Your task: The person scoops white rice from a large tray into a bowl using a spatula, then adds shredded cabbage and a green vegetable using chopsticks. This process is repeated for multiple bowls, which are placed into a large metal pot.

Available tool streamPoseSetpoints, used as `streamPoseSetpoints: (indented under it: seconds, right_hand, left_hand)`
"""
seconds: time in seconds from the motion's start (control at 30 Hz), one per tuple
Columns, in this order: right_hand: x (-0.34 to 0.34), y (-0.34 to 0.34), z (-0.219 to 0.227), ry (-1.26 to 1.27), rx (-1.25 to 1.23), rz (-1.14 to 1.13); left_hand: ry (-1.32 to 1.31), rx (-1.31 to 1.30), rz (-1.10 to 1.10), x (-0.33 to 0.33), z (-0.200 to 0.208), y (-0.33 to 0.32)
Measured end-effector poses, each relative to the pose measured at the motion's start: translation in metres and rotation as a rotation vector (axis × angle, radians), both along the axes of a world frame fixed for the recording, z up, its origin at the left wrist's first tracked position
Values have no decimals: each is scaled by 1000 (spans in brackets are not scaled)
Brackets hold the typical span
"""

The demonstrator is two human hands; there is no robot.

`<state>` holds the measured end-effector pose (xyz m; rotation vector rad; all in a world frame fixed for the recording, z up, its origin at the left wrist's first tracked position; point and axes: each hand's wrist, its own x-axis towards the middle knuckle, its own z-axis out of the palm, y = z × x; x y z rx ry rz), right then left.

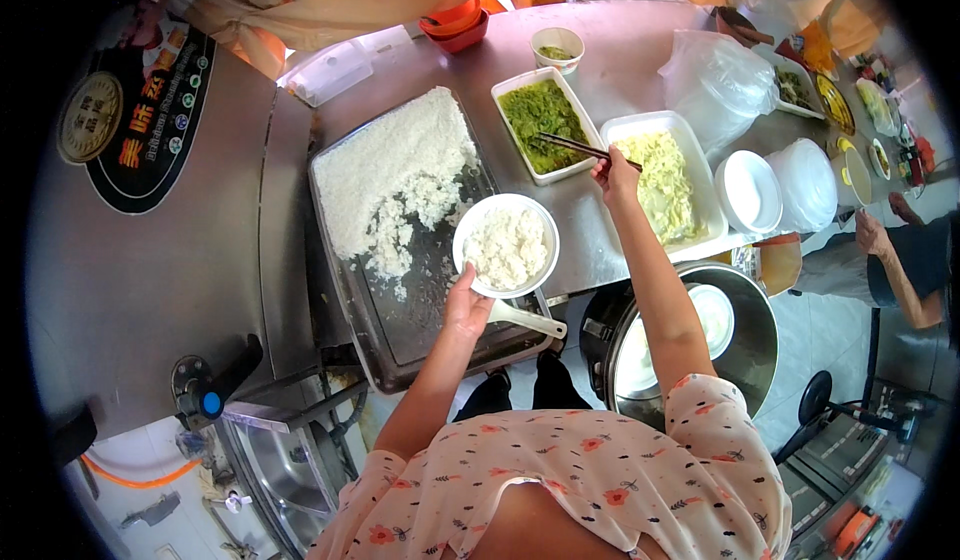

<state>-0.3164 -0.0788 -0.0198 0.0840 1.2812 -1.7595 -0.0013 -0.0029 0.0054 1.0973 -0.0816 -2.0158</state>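
Observation:
My left hand is closed on the rim of a white bowl filled with white rice. The bowl is held above the near right part of a large metal tray, where a thick layer of rice covers the far side. From under the bowl sticks out a pale handle; its other end is hidden. Dark chopsticks are in my closed right hand. Their tips reach over chopped green vegetables in a white rectangular container. Beside it, under my right forearm, lies a container of shredded yellow-green vegetables.
A steel cabinet stands at the left. White bowls and a plastic bag occupy the counter's right. Below the counter is a big round pot. Another person's hand shows at far right. Red bowls sit at the back.

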Motion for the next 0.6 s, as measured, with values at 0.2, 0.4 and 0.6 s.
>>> streamPoseSetpoints:
  seconds: [0.2, 0.4, 0.6]
  right_hand:
    - [-10, 1, 5, -92, -74, -80]
    - [-31, 8, 29, -97, -141, -89]
    - [-42, 25, 94, -21, -263, 5]
  left_hand:
    - [-7, 9, 14, -2, 6, -1]
    - [53, -63, -8, -15, 18, -17]
    - [72, -67, -24, -42, 32, -43]
